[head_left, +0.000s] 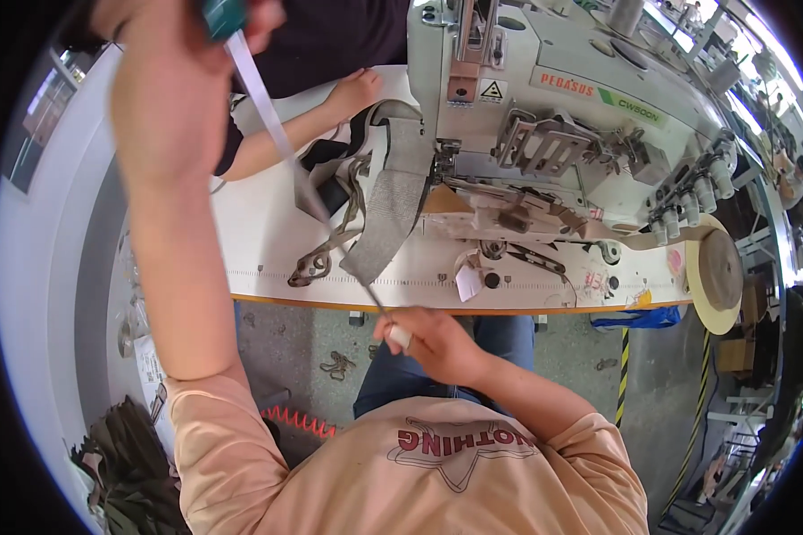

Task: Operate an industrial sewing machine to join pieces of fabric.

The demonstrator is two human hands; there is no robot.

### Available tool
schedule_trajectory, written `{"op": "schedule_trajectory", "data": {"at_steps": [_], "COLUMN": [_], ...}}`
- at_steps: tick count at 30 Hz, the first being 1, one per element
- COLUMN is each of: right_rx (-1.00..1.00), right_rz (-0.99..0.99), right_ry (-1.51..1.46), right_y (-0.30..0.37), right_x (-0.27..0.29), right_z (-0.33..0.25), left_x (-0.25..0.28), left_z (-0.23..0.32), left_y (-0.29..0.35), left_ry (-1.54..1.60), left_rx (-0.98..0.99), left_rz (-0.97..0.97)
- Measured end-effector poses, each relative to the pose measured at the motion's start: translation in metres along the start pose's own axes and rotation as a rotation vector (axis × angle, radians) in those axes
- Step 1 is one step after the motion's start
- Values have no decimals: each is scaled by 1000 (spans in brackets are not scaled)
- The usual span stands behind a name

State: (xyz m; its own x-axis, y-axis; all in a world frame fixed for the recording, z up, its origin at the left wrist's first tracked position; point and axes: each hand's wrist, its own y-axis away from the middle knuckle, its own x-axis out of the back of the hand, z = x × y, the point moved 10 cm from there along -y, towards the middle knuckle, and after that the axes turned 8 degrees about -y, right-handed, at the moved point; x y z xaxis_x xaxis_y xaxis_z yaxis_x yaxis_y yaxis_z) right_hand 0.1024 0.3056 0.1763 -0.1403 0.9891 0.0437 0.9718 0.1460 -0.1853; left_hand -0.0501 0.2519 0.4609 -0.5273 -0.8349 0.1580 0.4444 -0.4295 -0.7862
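Observation:
My left hand [174,120] is raised high at the upper left, blurred, its fingers closed around the green case [224,16] of what looks like a tape measure. From that case a pale narrow blade [272,129] runs taut and slanting down to my right hand [437,343], just in front of the table's near edge. Pinched fingers there hold the blade's lower end; a small white piece [401,336] shows at them. Beneath the blade, a grey ribbed fabric strip [388,205] and a dark band with loops [317,259] lie on the white table [268,232].
An industrial sewing machine [544,125] fills the table's right half, with snips [535,259] before it and a tape roll [721,272] at its right. Across the table a co-worker's hand [355,94] rests near the fabric. A red coiled hose [299,421] hangs below.

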Motion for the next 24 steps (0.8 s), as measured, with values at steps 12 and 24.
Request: {"op": "schedule_trajectory", "data": {"at_steps": [12,24], "right_rx": [-176,91], "right_rz": [-113,276], "right_ry": [-508,303], "right_y": [-40,-47], "right_x": [29,129], "right_z": [1,-48], "left_x": [-41,-96], "left_z": [-176,-293], "left_y": [50,-12], "left_ry": [265,1022], "left_rx": [512,418], "left_rz": [127,-132]}}
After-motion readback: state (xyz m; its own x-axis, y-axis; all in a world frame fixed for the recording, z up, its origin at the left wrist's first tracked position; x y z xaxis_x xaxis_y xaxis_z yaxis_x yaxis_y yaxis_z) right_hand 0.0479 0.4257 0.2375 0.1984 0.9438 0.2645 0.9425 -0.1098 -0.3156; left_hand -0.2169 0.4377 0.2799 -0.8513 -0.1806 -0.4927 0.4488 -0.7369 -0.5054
